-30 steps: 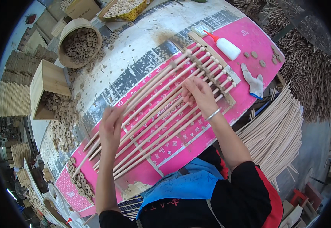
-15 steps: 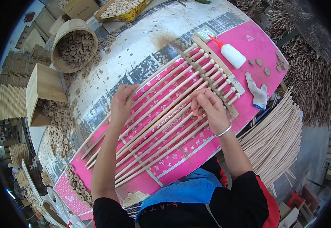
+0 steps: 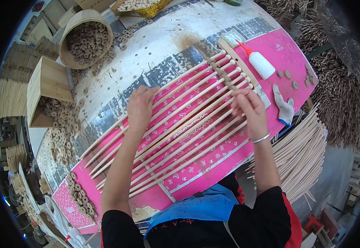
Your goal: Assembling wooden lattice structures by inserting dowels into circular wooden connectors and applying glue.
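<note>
Several pale wooden sticks (image 3: 183, 130) lie side by side across a pink patterned cover. Their far right ends carry small round wooden knobs (image 3: 232, 62), beside a wooden strip (image 3: 241, 66). Brown wooden rings (image 3: 220, 73) sit in a row across the sticks near those ends. My left hand (image 3: 140, 108) is closed, its fingertips pinched at the outermost far stick (image 3: 106, 138). Over the knob ends of the nearer sticks hovers my right hand (image 3: 250, 108), fingers curled together; whatever they hold is hidden.
A white glue bottle (image 3: 262, 65) with a red nozzle and a white glove (image 3: 284, 108) lie at the right. Loose rings spill from a wooden tub (image 3: 66, 49) and box (image 3: 56, 89) on the left. Bundled sticks (image 3: 300, 153) stand beyond the table's right edge.
My right hand has moved slightly right and nearer the knob ends, its fingers curling more. My left hand stays by the outermost stick. The whole view has shifted a little.
</note>
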### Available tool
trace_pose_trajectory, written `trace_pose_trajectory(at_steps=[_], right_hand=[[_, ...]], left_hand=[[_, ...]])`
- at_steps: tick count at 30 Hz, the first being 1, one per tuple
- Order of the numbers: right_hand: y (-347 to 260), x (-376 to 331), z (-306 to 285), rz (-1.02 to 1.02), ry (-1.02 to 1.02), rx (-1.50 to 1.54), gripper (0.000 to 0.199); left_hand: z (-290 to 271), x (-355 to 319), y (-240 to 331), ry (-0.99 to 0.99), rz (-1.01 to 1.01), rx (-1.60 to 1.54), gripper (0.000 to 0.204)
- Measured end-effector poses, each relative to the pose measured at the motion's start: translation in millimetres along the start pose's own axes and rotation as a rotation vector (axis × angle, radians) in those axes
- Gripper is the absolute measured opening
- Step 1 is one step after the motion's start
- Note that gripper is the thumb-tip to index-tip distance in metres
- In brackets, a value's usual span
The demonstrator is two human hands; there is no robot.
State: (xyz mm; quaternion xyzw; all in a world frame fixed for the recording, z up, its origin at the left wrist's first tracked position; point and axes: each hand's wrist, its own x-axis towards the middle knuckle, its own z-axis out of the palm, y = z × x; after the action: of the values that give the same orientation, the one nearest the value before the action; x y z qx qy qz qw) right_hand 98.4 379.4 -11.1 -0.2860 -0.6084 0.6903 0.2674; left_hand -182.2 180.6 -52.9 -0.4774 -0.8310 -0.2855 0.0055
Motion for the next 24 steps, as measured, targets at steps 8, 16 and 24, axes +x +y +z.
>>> trace_pose_trajectory(at_steps=[8, 16, 24], right_hand=[[-20.7, 41.1, -49.0, -0.151, 0.212, -0.289, 0.022], [-10.8, 54.9, -41.3, -0.185, 0.134, -0.352, 0.022], [3.3, 176.7, -1.3, -0.681, -0.188, -1.277, 0.019]], left_hand=[[-0.2, 1.5, 1.0, 0.018, 0.023, -0.01, 0.027], [0.7, 3.4, 1.9, -0.007, 0.043, 0.003, 0.027], [-6.0, 10.0, 1.0, -0.005, 0.061, 0.008, 0.028]])
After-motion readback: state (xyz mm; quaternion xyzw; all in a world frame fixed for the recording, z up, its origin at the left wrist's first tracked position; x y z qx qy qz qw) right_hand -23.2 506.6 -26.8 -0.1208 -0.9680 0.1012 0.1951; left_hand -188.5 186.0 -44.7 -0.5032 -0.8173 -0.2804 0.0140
